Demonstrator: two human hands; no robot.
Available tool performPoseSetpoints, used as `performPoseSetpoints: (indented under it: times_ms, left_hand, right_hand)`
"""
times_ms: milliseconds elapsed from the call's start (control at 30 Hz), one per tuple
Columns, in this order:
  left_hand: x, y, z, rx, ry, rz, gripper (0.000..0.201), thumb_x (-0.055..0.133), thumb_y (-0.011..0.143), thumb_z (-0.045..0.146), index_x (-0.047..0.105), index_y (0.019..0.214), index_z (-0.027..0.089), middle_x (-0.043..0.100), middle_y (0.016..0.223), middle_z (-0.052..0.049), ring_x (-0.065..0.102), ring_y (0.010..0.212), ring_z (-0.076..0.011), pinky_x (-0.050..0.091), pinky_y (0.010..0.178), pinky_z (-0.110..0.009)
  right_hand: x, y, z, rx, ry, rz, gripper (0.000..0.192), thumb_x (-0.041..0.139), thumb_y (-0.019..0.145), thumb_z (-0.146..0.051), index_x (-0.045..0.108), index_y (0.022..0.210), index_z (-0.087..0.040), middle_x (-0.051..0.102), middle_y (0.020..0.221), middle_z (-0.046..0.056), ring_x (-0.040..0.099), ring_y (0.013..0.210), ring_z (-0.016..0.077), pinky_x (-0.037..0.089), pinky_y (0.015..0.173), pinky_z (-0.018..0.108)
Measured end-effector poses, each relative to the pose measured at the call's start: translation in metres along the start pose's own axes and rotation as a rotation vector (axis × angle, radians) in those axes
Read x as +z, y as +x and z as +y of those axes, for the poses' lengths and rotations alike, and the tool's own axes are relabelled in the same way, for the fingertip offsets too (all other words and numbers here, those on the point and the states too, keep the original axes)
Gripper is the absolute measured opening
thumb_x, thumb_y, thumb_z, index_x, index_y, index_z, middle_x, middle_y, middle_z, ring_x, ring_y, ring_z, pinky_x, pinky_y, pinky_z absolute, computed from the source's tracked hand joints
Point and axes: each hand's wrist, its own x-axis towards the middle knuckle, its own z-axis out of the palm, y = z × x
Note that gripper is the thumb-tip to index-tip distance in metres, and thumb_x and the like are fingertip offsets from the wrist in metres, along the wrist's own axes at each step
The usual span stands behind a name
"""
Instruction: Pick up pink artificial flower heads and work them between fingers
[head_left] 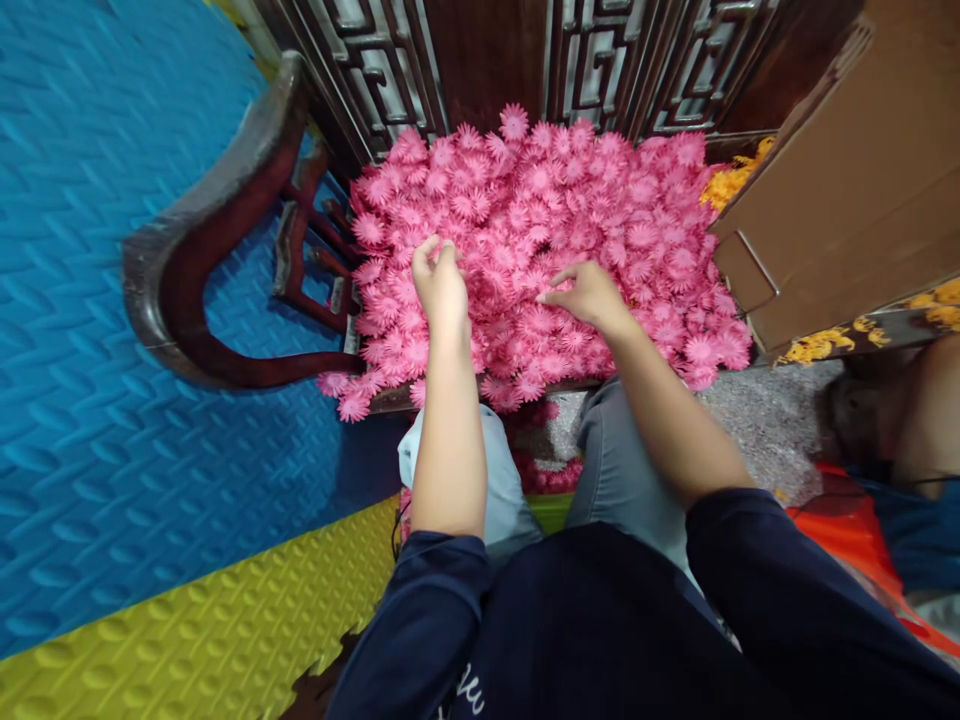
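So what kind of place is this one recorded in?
Probably a home or small workshop doing handcraft piecework. A heap of pink fabric flowers covers a carved dark wooden chair, foam floor mats line the floor, and a cardboard box stands beside yellow flowers.

Chair seat buried under pink flowers; cardboard box cut off right; fingertip contents of hands unclear.

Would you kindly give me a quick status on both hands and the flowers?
Left hand pinching into the heap of pink daisy-like flowers. Right hand fingertips on the heap. Brown cardboard box crowds its right edge.
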Motion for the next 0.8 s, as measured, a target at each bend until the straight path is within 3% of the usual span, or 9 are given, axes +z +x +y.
performPoseSetpoints:
  times_ms: [133,333,433,533,667,733,800]
  left_hand:
    - [-0.003,-0.003,0.003,-0.015,0.054,-0.102,0.009,0.055,0.084,0.026,0.061,0.087,0.020,0.061,0.074,-0.001,0.060,0.071,-0.0119,0.047,0.063,-0.023]
    - [-0.009,-0.005,0.012,-0.017,0.076,-0.127,0.009,0.054,0.083,0.020,0.063,0.081,0.019,0.062,0.072,-0.001,0.060,0.070,-0.0115,0.047,0.064,-0.022]
    - [-0.009,-0.007,0.016,-0.018,0.074,-0.121,0.014,0.050,0.083,0.017,0.064,0.081,0.019,0.062,0.071,-0.001,0.059,0.069,-0.0117,0.047,0.064,-0.023]
    - [-0.006,-0.014,0.019,0.003,0.070,-0.152,0.014,0.052,0.080,0.011,0.064,0.076,0.019,0.064,0.074,-0.001,0.060,0.073,-0.0121,0.049,0.070,-0.024]
    - [-0.001,-0.025,0.023,0.096,0.069,-0.437,0.007,0.064,0.075,0.013,0.066,0.074,0.020,0.068,0.083,0.000,0.061,0.083,-0.0122,0.049,0.081,-0.025]
    - [0.002,-0.029,0.023,0.129,0.075,-0.584,0.004,0.067,0.074,0.018,0.068,0.077,0.020,0.069,0.085,-0.001,0.061,0.083,-0.0123,0.049,0.083,-0.026]
    - [0.004,-0.031,0.022,0.157,0.087,-0.640,0.008,0.071,0.072,0.021,0.068,0.079,0.021,0.068,0.083,-0.001,0.061,0.079,-0.0118,0.048,0.080,-0.026]
  right_hand:
    - [0.011,0.002,-0.009,0.128,-0.363,-0.099,0.048,0.073,0.068,-0.035,0.065,0.110,-0.014,0.067,0.115,0.015,0.062,0.109,0.0311,0.048,0.091,0.043]
    - [0.016,0.009,-0.011,0.070,-0.380,0.001,0.024,0.055,0.078,-0.019,0.071,0.096,-0.012,0.070,0.104,0.016,0.064,0.103,0.0317,0.049,0.087,0.043]
    - [0.013,0.011,-0.008,-0.002,-0.187,0.102,0.022,0.053,0.078,-0.018,0.072,0.089,-0.014,0.072,0.097,0.013,0.065,0.096,0.0268,0.049,0.086,0.039]
    - [0.007,0.009,-0.007,-0.117,0.155,0.173,0.017,0.057,0.075,-0.018,0.073,0.082,-0.014,0.073,0.087,0.007,0.065,0.084,0.0191,0.049,0.084,0.033]
    - [0.002,0.001,-0.014,-0.123,0.647,0.141,0.011,0.062,0.071,-0.022,0.071,0.075,-0.015,0.071,0.081,0.002,0.063,0.079,0.0132,0.048,0.084,0.030]
    - [0.001,-0.004,-0.018,-0.128,0.803,0.078,0.008,0.064,0.070,-0.022,0.070,0.070,-0.016,0.070,0.078,0.000,0.063,0.079,0.0117,0.047,0.086,0.029]
    - [0.000,-0.007,-0.022,-0.143,0.869,0.015,0.007,0.064,0.069,-0.022,0.069,0.068,-0.017,0.069,0.075,-0.001,0.063,0.079,0.0111,0.047,0.087,0.028]
